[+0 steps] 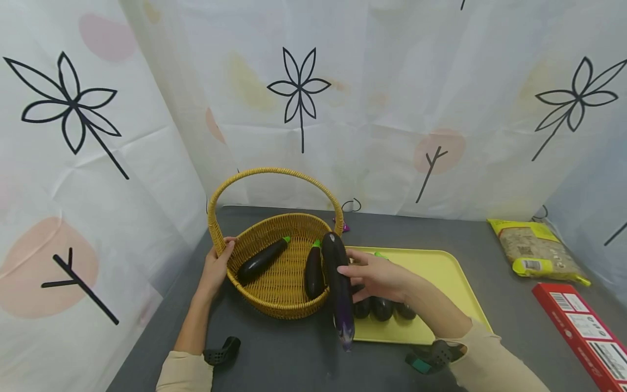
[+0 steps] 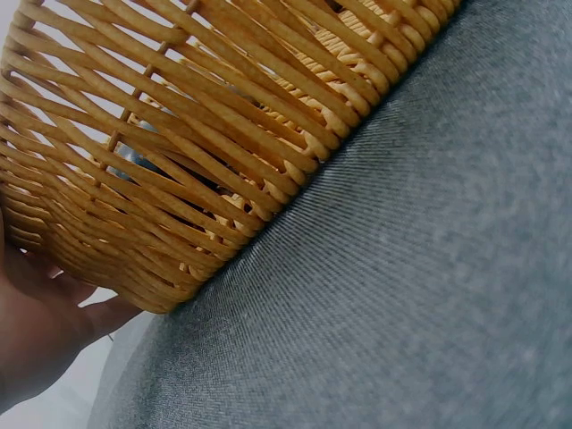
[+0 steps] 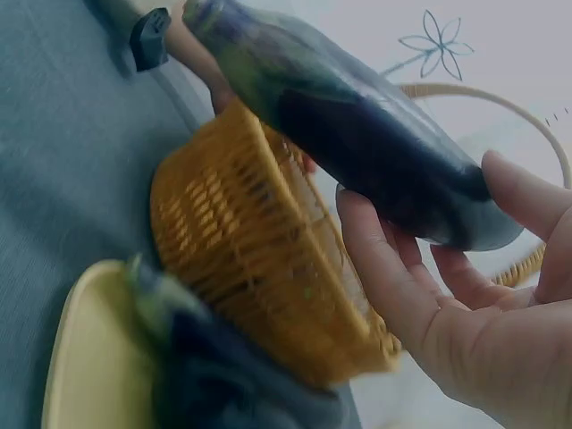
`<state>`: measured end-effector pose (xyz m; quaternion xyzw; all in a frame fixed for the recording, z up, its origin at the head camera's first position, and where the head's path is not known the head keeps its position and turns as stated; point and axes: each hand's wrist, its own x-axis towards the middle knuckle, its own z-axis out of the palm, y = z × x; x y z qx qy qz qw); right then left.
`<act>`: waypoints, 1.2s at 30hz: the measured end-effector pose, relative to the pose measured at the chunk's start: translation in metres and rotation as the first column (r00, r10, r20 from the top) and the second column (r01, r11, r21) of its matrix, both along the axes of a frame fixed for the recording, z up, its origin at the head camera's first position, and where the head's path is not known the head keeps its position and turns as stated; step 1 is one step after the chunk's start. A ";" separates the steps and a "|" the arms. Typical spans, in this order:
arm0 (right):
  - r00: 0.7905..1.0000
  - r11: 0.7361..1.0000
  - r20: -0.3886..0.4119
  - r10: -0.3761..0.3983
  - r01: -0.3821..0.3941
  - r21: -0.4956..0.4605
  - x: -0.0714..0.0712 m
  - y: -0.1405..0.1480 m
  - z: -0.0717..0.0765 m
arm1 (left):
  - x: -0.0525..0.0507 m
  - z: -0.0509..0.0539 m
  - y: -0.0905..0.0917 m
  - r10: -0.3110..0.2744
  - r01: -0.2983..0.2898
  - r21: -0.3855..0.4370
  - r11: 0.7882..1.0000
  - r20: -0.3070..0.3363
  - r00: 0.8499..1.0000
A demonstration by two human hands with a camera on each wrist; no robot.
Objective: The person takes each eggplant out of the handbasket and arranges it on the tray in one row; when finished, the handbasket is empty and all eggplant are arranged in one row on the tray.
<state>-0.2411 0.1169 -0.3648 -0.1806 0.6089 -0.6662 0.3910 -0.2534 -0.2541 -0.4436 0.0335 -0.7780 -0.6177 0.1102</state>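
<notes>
Eggplant point(image 1: 338, 286), long and dark, is held up at the right side of the basket point(image 1: 279, 309), its paler end toward the person. Thumb and fingers of the right hand point(image 1: 382, 276) pinch it from the right. From the head view it covers part of the basket's right rim. Well right of the basket lies a red box point(image 1: 583, 332). At the basket's left side, the left hand point(image 1: 215, 269) grips the rim close to the handle point(image 1: 274, 171), which arches over the opening. Just right of the basket is a yellow tray point(image 1: 460, 294) with several dark eggplants point(image 1: 382, 309), partly hidden by the right hand and forearm. Inside the basket lie two more, one to the left point(image 1: 263, 261) and one against the right wall point(image 1: 314, 272). Farther off, beyond the tray from the basket, rests a yellow bag point(image 1: 539, 250); behind the basket hangs a patterned cloth point(image 1: 367, 136).
</notes>
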 end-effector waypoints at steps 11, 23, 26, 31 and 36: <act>0.999 0.999 0.008 -0.048 0.048 0.006 0.002 0.065 -0.012 | -0.001 -0.001 0.000 0.009 -0.009 -0.007 1.000 0.004 1.000; 0.993 0.991 -0.025 -0.120 0.121 0.064 -0.003 0.133 -0.015 | 0.000 -0.002 -0.001 0.006 -0.006 -0.006 1.000 -0.002 1.000; 0.988 0.983 -0.051 -0.146 0.150 0.104 -0.007 0.145 -0.016 | 0.000 0.000 -0.001 0.001 -0.001 -0.004 1.000 0.010 1.000; 0.975 0.944 -0.065 -0.214 0.224 0.242 -0.014 0.159 -0.025 | 0.001 0.000 -0.001 0.006 -0.006 0.008 1.000 0.018 1.000; 0.970 0.905 -0.085 -0.229 0.244 0.348 -0.021 0.163 -0.037 | 0.001 0.000 0.000 0.014 -0.014 0.000 1.000 0.024 1.000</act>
